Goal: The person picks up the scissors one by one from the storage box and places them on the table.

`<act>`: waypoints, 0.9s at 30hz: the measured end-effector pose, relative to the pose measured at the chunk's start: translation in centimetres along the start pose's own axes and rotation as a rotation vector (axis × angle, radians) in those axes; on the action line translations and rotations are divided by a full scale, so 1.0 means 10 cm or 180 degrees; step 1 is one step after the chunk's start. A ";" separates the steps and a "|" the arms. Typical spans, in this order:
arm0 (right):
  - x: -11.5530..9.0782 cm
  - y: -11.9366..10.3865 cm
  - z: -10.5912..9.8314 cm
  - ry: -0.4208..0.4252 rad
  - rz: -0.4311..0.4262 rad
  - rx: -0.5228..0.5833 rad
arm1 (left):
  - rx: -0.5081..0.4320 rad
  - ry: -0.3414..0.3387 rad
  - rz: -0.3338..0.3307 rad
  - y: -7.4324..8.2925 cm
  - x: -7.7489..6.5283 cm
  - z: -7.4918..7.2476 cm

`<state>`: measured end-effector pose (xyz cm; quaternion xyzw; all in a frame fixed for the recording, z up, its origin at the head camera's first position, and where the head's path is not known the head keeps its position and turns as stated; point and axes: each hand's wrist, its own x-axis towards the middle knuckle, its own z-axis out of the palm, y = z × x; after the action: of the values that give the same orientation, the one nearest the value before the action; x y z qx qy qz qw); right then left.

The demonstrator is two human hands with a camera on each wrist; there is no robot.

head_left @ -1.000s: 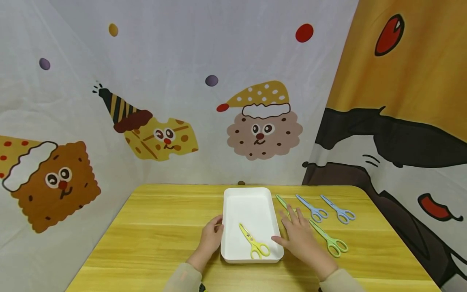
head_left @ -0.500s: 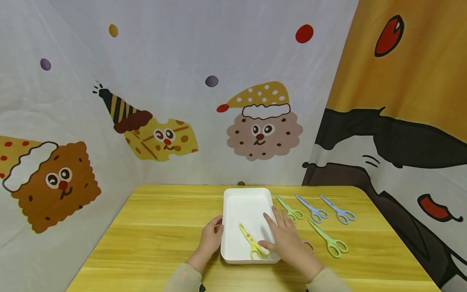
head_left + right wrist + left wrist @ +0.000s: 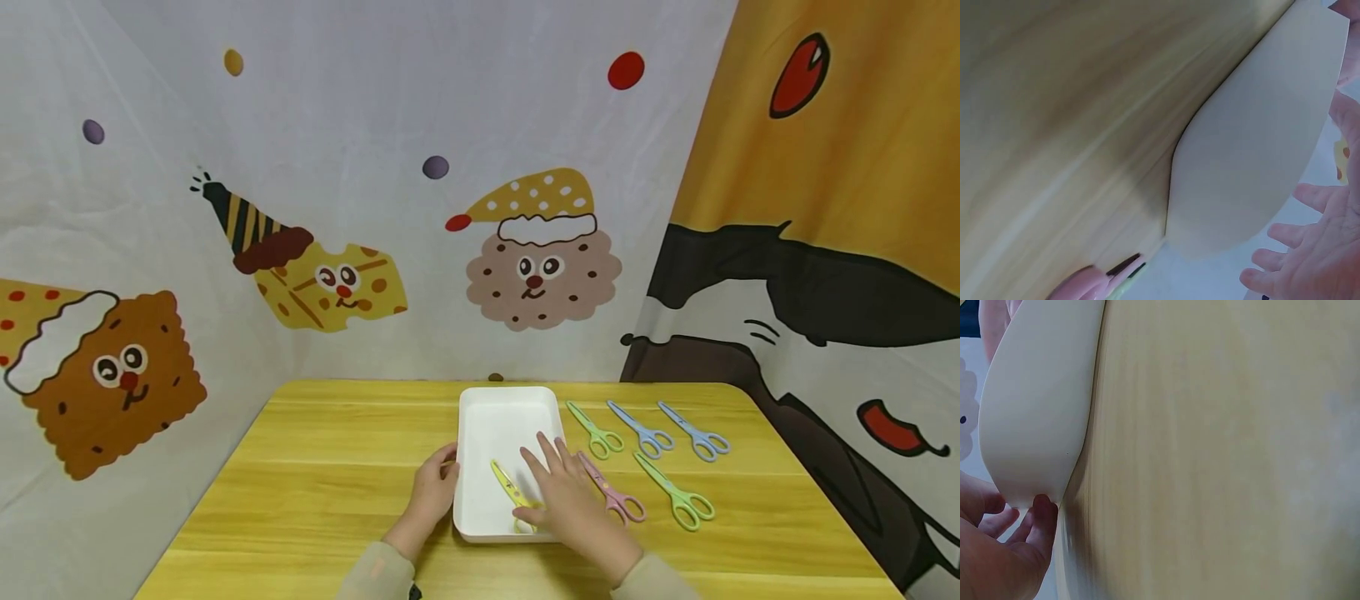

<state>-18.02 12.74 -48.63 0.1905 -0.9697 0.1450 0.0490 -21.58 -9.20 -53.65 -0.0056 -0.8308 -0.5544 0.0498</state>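
In the head view a white rectangular tray (image 3: 498, 425) lies on the table with yellow scissors (image 3: 510, 484) inside, their handles partly covered by my right hand. At the tray's left wall, my left hand (image 3: 432, 490) holds the edge with curled fingers, seen closer in the left wrist view (image 3: 1007, 544). My right hand (image 3: 572, 504) hovers palm down over the tray's right side, fingers spread, holding nothing. Its spread fingers (image 3: 1288, 234) show beyond the tray wall in the right wrist view. Pink scissors (image 3: 615, 497) lie just right of this hand.
Right of the tray lie two green scissors, one near the back (image 3: 596, 433) and one nearer (image 3: 678, 496). Two blue scissors (image 3: 643, 432) sit at the back right. The wooden table (image 3: 322, 467) meets a cartoon-printed curtain (image 3: 360, 125) behind.
My right hand has moved left from above the scissors to over the tray's right side, uncovering the pink scissors and the back green pair. My left hand stays at the tray.
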 end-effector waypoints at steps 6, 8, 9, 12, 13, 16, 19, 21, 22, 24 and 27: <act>0.01 -0.05 0.06 -0.0021 -0.0096 0.0013 | 0.0003 -0.0005 -0.0020 0.00 -0.01 0.00; 0.02 -0.06 0.07 -0.0006 -0.0137 0.0054 | 0.0003 -0.0006 -0.0025 0.00 -0.01 0.00; 0.02 -0.07 0.08 0.0001 -0.0149 0.0074 | 0.0007 -0.0005 -0.0021 0.00 -0.01 0.00; 0.02 -0.07 0.11 -0.0011 -0.0153 0.0110 | 0.0003 -0.0009 -0.0006 0.00 -0.01 0.00; 0.02 -0.07 0.12 -0.0027 -0.0146 0.0108 | 0.0008 -0.0007 -0.0001 0.00 -0.01 0.00; 0.02 -0.07 0.15 -0.0090 -0.0113 0.0153 | 0.0019 -0.0010 0.0025 0.00 0.00 -0.01; 0.03 -0.07 0.18 -0.0124 -0.0089 0.0200 | 0.0019 -0.0001 0.0024 -0.01 0.00 0.00; 0.04 -0.07 0.19 -0.0142 -0.0062 0.0224 | 0.0006 -0.0001 0.0015 -0.01 0.00 0.00; 0.04 -0.07 0.19 -0.0154 -0.0040 0.0244 | -0.0004 0.0000 0.0000 -0.01 0.01 0.00; 0.04 -0.08 0.19 -0.0199 0.0016 0.0274 | -0.0015 0.0002 -0.0017 -0.01 0.01 0.00; 0.04 -0.11 0.17 -0.0288 0.0152 0.0353 | -0.0016 -0.0007 -0.0017 0.00 0.00 0.00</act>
<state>-18.06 11.10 -49.93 0.1761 -0.9656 0.1909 -0.0090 -21.63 -9.21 -53.68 -0.0042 -0.8294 -0.5566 0.0474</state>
